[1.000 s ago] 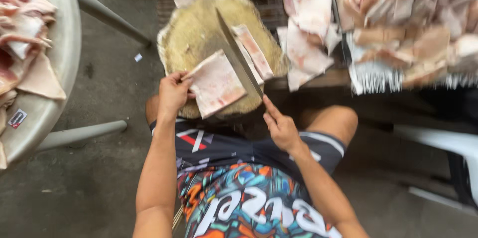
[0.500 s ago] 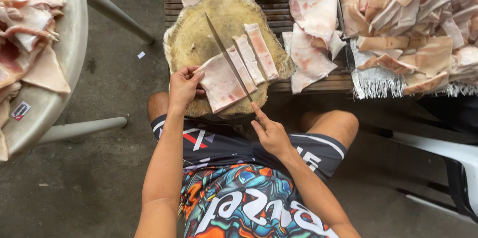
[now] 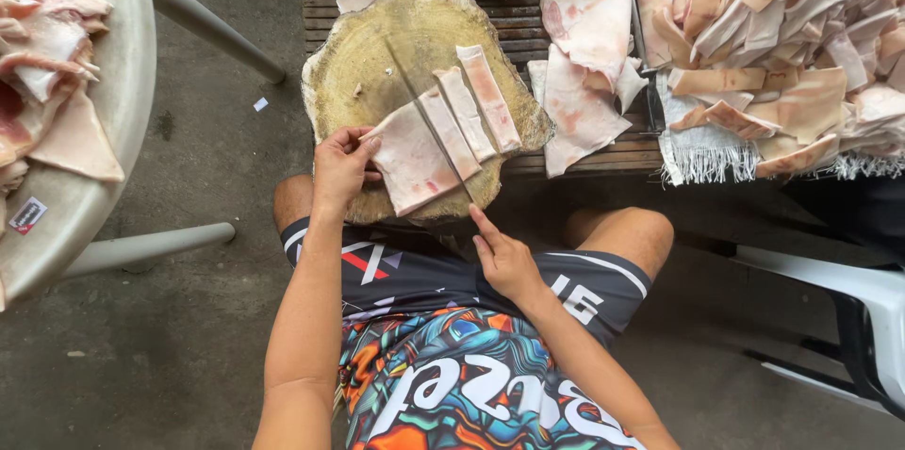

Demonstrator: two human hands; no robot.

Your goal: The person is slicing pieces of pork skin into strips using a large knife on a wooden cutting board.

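**Pork skin under the knife on a round block**

Small white label (image 3: 28,215), red and dark print, stuck on the grey round table's (image 3: 113,130) near edge at left. Pale pink pork-skin slab (image 3: 412,160) flat on the worn yellow wooden chopping block (image 3: 377,54), three cut strips (image 3: 468,111) just right. Left hand (image 3: 341,167) pressing the slab's left edge, fingers curled together. Right hand (image 3: 504,261) wrapped on the handle of a knife (image 3: 429,115), probably a cleaver seen edge-on. Heaped skin pieces (image 3: 782,45) far right.

Open-air butchery: heaped pork skin (image 3: 792,54), wooden chopping block (image 3: 377,54), concrete floor (image 3: 170,375).
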